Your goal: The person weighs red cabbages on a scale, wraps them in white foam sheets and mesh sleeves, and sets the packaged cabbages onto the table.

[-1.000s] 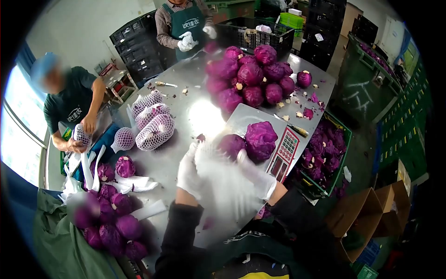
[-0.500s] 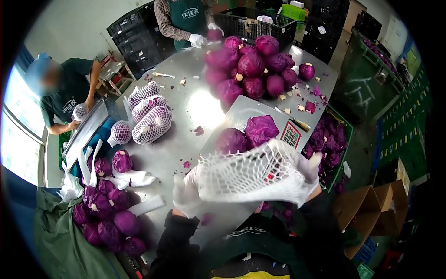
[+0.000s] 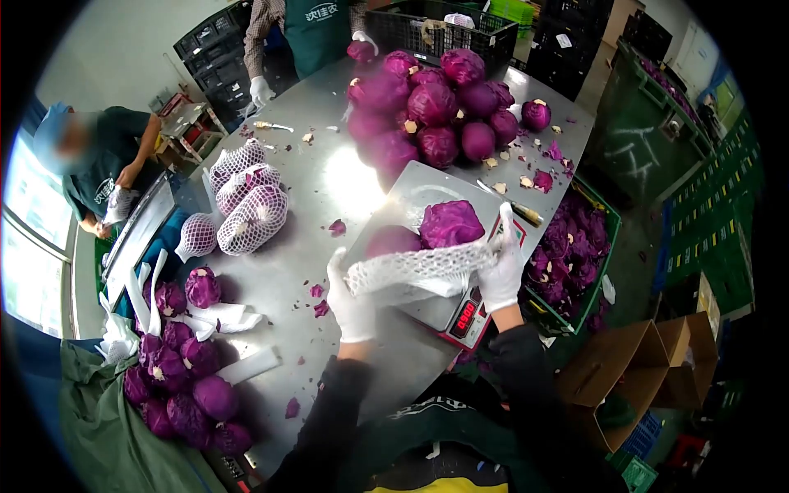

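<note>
A white foam net sleeve (image 3: 423,267) is stretched sideways between my gloved hands. My left hand (image 3: 352,304) grips its left end, somewhat blurred, and my right hand (image 3: 500,271) grips the right end with the thumb raised. Just beyond the net, two purple cabbages (image 3: 452,223) rest on the digital scale (image 3: 436,185); the net covers their lower front. Red digits glow on the scale's display (image 3: 465,319), below my right hand. A knife (image 3: 514,205) lies along the scale's far right edge.
Loose purple cabbages (image 3: 433,104) are heaped at the table's far side, more (image 3: 189,415) at the near left. Netted cabbages (image 3: 255,218) lie left. A green crate (image 3: 604,283) of trimmed leaves stands right. One co-worker (image 3: 316,37) is at the far side, another (image 3: 99,164) at left.
Both hands have moved forward with the net, towards the cabbages on the scale. The net is drawn into a narrower band, uncovering the display. The far co-worker's hands have moved apart.
</note>
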`<state>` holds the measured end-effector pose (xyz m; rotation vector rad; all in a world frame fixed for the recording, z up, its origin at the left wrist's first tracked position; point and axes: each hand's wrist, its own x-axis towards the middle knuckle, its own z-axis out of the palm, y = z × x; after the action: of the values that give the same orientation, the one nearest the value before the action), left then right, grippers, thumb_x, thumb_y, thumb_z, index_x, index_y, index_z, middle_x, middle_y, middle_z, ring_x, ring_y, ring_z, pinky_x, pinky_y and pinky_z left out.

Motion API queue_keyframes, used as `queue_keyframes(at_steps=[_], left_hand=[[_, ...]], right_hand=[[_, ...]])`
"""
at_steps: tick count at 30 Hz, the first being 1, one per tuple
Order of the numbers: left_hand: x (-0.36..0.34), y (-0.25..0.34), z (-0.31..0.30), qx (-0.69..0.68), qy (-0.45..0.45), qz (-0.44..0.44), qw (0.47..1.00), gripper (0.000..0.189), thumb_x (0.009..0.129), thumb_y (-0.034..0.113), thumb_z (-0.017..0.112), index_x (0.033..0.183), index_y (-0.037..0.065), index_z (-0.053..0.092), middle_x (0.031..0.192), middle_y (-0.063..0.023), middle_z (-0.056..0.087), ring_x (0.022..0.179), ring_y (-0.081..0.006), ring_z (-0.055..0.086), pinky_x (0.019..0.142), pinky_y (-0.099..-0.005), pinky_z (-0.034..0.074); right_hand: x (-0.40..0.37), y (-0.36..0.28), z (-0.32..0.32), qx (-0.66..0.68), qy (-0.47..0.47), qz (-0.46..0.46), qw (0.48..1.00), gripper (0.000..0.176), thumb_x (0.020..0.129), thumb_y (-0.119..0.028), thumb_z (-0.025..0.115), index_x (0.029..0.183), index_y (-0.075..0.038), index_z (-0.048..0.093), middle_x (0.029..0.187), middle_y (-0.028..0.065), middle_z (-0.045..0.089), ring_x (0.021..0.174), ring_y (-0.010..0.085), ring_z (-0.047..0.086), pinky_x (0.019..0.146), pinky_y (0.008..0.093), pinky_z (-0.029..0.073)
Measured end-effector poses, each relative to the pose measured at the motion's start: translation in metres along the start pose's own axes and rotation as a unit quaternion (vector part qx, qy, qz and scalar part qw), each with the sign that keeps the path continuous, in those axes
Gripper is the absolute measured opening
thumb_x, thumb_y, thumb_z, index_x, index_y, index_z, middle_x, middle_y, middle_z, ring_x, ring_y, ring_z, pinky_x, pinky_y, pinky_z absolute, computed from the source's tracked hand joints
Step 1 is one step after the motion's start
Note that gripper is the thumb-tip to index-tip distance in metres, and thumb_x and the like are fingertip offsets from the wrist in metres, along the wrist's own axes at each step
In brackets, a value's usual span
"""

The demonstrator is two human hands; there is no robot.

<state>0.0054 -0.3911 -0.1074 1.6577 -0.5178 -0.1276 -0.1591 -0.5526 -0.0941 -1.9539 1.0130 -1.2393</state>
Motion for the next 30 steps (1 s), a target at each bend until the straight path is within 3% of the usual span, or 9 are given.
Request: queue_keyframes(at_steps=[2,4,5,9,12,13,21,24,30], left_hand=[[0.017,-0.002,0.008,0.014,-0.022,0.003,1.000,0.048,0.089,-0.005,0.048,0.137,0.000,0.049,0.121,-0.0149,0.063,0.113,-0.0195,0.057,0.097,-0.0291,0.041],[0.037,-0.026,0.014,0.058,-0.056,0.000,0.997,0.043,0.093,0.006,0.050,0.136,0.003,0.053,0.104,-0.0117,0.070,0.090,-0.0171,0.064,0.081,-0.0285,0.048],[0.051,-0.043,0.018,0.012,-0.084,0.043,0.995,0.034,0.096,0.010,0.048,0.125,-0.002,0.060,0.112,-0.0134,0.070,0.092,-0.0181,0.064,0.081,-0.0303,0.048],[0.083,-0.042,0.023,-0.034,-0.157,-0.148,0.976,0.034,0.102,0.021,0.046,0.114,-0.006,0.063,0.102,-0.0091,0.070,0.092,-0.0155,0.065,0.082,-0.0291,0.050],[0.106,-0.058,0.029,-0.119,-0.200,-0.101,0.967,0.036,0.102,0.027,0.050,0.115,-0.004,0.064,0.102,-0.0083,0.070,0.093,-0.0150,0.065,0.084,-0.0293,0.051],[0.117,-0.063,0.027,-0.100,-0.236,-0.174,0.951,0.038,0.101,0.029,0.052,0.119,-0.003,0.062,0.108,-0.0087,0.069,0.098,-0.0158,0.065,0.089,-0.0318,0.051],[0.162,-0.024,0.055,-0.415,-0.318,-0.143,0.841,0.036,0.096,0.020,0.058,0.122,-0.004,0.061,0.121,-0.0129,0.065,0.110,-0.0210,0.062,0.100,-0.0349,0.047],[0.178,0.000,0.045,-0.281,-0.375,-0.046,0.882,0.043,0.089,0.030,0.067,0.114,-0.005,0.065,0.116,-0.0063,0.063,0.102,-0.0172,0.064,0.093,-0.0316,0.049],[0.176,0.002,0.019,-0.175,-0.495,-0.057,0.849,0.022,0.070,0.011,0.083,0.090,0.006,0.076,0.118,-0.0017,0.052,0.112,-0.0131,0.051,0.092,-0.0304,0.044]], right_hand=[[0.017,0.013,0.008,-0.057,-0.011,0.000,0.998,0.076,0.092,-0.052,0.056,0.148,-0.005,0.035,0.094,0.0186,0.064,0.080,0.0341,0.060,0.074,0.0395,0.048],[0.034,0.017,0.010,-0.014,-0.068,0.058,0.996,0.063,0.095,-0.043,0.055,0.141,-0.002,0.043,0.099,0.0253,0.065,0.088,0.0387,0.063,0.078,0.0422,0.048],[0.040,0.035,0.015,-0.021,-0.144,0.114,0.983,0.050,0.095,-0.035,0.056,0.130,0.001,0.054,0.095,0.0289,0.064,0.087,0.0408,0.062,0.079,0.0402,0.049],[0.056,0.054,0.032,0.254,-0.171,0.229,0.924,0.039,0.099,-0.031,0.057,0.118,0.003,0.062,0.103,0.0053,0.070,0.095,0.0146,0.061,0.088,0.0259,0.046],[0.075,0.041,0.031,0.372,-0.194,0.266,0.868,0.035,0.096,-0.028,0.062,0.116,0.001,0.064,0.102,0.0015,0.068,0.094,0.0086,0.060,0.087,0.0236,0.045],[0.086,0.069,0.035,0.429,-0.242,0.232,0.839,0.033,0.095,-0.028,0.065,0.113,-0.001,0.064,0.101,0.0013,0.068,0.092,0.0054,0.059,0.084,0.0223,0.046],[0.160,0.026,0.017,0.424,-0.333,0.084,0.838,0.032,0.075,0.003,0.069,0.107,0.000,0.072,0.109,0.0049,0.067,0.084,0.0090,0.058,0.080,0.0236,0.048],[0.174,0.032,0.016,0.443,-0.403,0.070,0.798,0.029,0.064,-0.001,0.075,0.092,0.003,0.075,0.106,0.0086,0.067,0.088,0.0149,0.060,0.079,0.0256,0.048],[0.168,0.030,0.014,0.450,-0.485,0.146,0.736,0.018,0.057,-0.001,0.075,0.074,0.005,0.071,0.091,0.0153,0.067,0.086,0.0241,0.064,0.076,0.0327,0.051]])
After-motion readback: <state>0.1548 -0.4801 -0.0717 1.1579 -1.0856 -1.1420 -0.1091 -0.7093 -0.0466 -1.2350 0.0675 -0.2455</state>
